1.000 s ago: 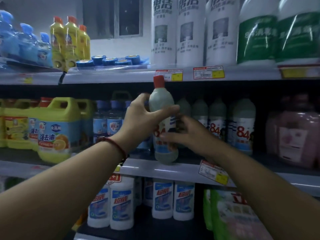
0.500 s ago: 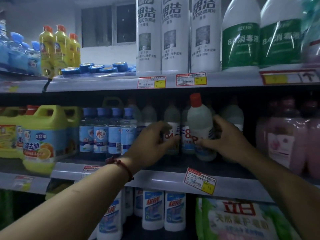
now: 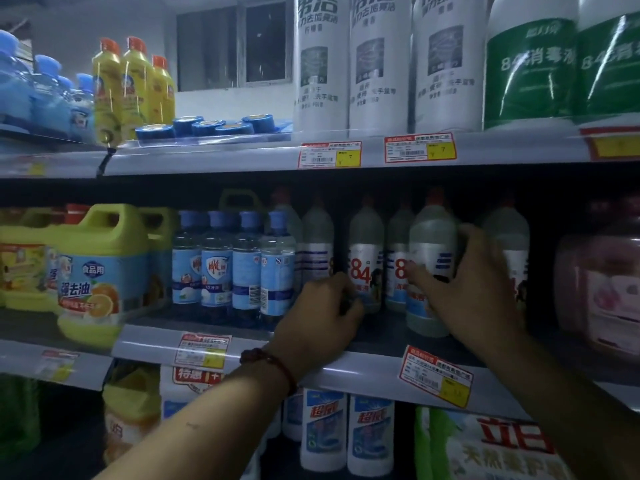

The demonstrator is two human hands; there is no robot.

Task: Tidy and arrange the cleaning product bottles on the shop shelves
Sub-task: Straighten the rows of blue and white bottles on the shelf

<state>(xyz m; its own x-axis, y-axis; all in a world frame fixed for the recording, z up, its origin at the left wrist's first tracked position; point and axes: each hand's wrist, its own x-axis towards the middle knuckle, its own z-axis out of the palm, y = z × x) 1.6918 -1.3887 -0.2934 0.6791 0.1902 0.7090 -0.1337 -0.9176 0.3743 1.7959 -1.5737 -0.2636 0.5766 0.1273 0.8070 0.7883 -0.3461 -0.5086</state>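
Observation:
A row of pale 84 disinfectant bottles with red caps stands on the middle shelf (image 3: 377, 367). My right hand (image 3: 467, 292) grips one of them, a front bottle (image 3: 431, 244) standing upright on the shelf. My left hand (image 3: 322, 317), with a red cord at the wrist, reaches to the base of another 84 bottle (image 3: 365, 258) just left of it; its fingers curl around that bottle's lower part, which they hide.
Blue-capped clear bottles (image 3: 232, 265) and yellow dish-soap jugs (image 3: 100, 268) fill the shelf's left; a pink container (image 3: 602, 282) stands at the right. Tall white bottles (image 3: 381, 64) and green-labelled bottles (image 3: 530, 67) sit on the top shelf; more white bottles (image 3: 346, 431) below.
My right hand has carried the red-capped bottle rightward and set it into the row on the shelf. My left hand let go of it and moved down to a neighbouring bottle's base.

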